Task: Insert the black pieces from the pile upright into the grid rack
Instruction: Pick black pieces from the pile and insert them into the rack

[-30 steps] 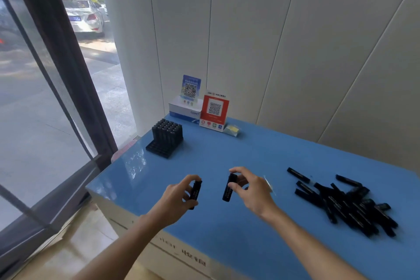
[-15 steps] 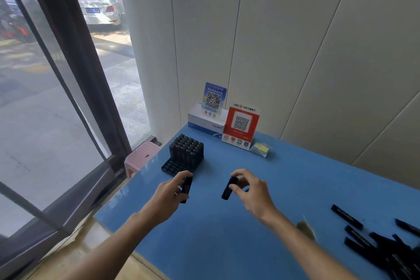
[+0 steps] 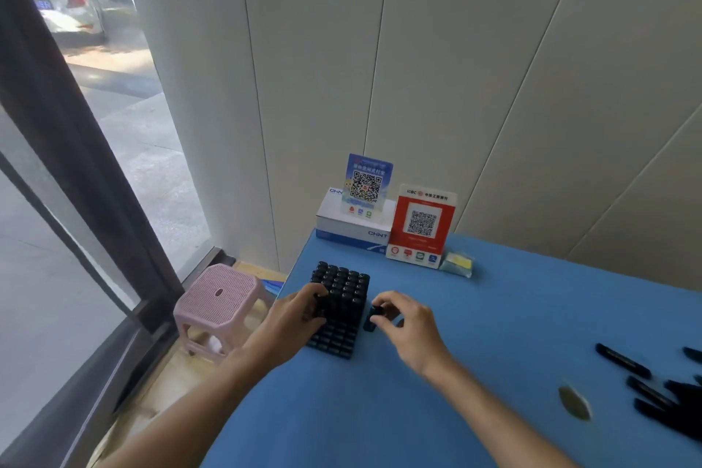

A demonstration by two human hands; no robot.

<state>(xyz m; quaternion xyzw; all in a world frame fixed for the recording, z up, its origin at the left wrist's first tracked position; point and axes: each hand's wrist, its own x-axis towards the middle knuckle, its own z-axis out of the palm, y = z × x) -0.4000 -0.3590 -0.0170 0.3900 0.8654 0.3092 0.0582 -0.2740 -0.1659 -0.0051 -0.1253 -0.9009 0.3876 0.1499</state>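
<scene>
Left hand (image 3: 300, 319) grips a piece at the rack (image 3: 339, 312); right hand (image 3: 402, 323) pinches another piece (image 3: 372, 317) beside it. Square each over an empty cell, then press straight down.

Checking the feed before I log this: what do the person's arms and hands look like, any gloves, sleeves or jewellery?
Both hands, left and right, are bare: no gloves, and no rings can be made out. Both forearms are uncovered as far as the frame shows, with no sleeve edge in view. No watch, bracelet or strap shows at either wrist, and there are no cables or markings on the arms.
</scene>
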